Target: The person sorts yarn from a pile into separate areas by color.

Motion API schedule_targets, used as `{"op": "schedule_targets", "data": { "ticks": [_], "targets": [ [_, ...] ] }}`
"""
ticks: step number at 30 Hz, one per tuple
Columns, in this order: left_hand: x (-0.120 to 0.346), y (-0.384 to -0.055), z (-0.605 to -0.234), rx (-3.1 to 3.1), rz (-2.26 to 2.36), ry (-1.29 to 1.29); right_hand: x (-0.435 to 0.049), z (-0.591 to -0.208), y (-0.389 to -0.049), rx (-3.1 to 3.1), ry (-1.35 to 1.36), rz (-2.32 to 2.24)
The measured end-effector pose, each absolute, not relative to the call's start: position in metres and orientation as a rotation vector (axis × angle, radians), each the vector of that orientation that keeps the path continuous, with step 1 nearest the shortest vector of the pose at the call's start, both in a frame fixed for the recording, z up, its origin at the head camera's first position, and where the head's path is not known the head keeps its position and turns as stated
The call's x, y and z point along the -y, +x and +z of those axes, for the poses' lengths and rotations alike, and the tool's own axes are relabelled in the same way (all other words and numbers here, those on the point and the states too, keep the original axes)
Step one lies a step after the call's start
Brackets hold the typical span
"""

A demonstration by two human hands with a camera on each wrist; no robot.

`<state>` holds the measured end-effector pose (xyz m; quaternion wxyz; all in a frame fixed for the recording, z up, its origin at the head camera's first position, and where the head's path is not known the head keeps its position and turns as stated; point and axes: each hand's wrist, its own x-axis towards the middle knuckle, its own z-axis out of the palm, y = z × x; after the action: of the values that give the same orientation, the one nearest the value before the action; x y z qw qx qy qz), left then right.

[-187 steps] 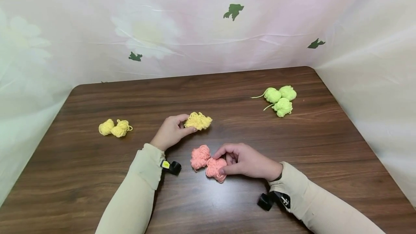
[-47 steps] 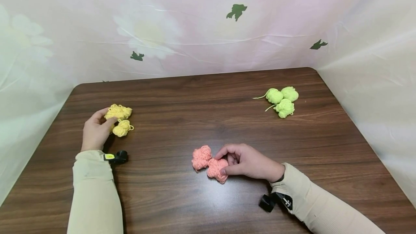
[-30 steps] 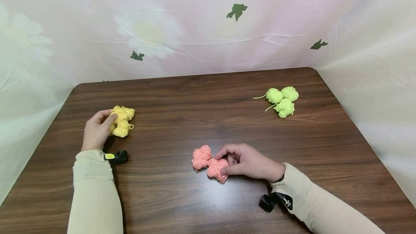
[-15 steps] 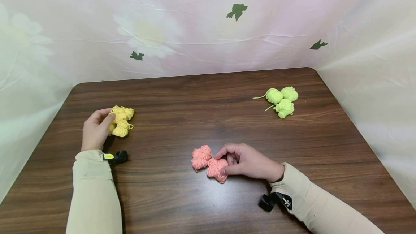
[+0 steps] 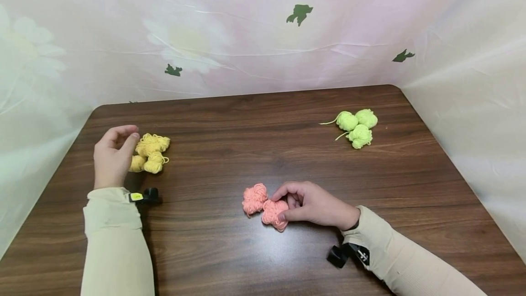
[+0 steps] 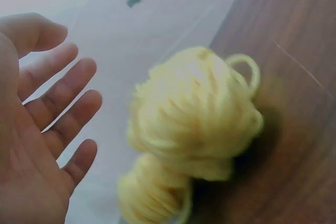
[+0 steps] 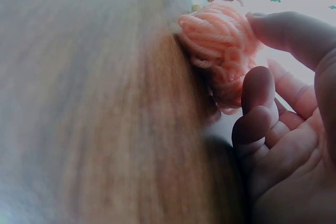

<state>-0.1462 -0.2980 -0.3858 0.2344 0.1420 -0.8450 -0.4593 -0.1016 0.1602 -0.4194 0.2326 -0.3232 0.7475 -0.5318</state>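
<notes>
At the table's left, three yellow yarn balls lie clustered: a looped one (image 5: 152, 144) at the back, a second one (image 5: 155, 162) in front and a third (image 5: 137, 163) partly beside the wrist. My left hand (image 5: 113, 154) hovers just left of them, fingers loosely bent and apart from the yarn; in the left wrist view its palm (image 6: 31, 145) holds nothing. Near the middle, my right hand (image 5: 314, 205) pinches a pink yarn ball (image 5: 274, 214) between thumb and fingers. Another pink yarn ball (image 5: 255, 199) touches it on the left.
Three green yarn balls (image 5: 359, 136) sit grouped at the back right, two with loose tails. The brown wooden table (image 5: 230, 259) ends at a pale flowered cloth (image 5: 242, 35) behind and at both sides.
My left hand carried a yellow yarn ball from the middle to the left group, let go of it and drew back left. My right hand has stayed on the pink yarn ball.
</notes>
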Motion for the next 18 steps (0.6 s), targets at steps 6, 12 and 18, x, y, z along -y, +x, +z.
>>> {"op": "schedule_targets", "data": {
  "ticks": [6,12,18],
  "targets": [
    [0.290,-0.139,-0.367,2.466,-1.151,0.203,-0.160,-0.420,-0.102,-2.051,-0.889,-1.459],
    [0.276,-0.136,-0.351,2.552,-1.144,0.059,-0.161,-0.420,-0.102,-2.052,-0.891,-1.462],
    [0.262,-0.136,-0.346,2.605,-1.198,-0.027,-0.161,-0.419,-0.102,-2.050,-0.891,-1.459]
  ]
}}
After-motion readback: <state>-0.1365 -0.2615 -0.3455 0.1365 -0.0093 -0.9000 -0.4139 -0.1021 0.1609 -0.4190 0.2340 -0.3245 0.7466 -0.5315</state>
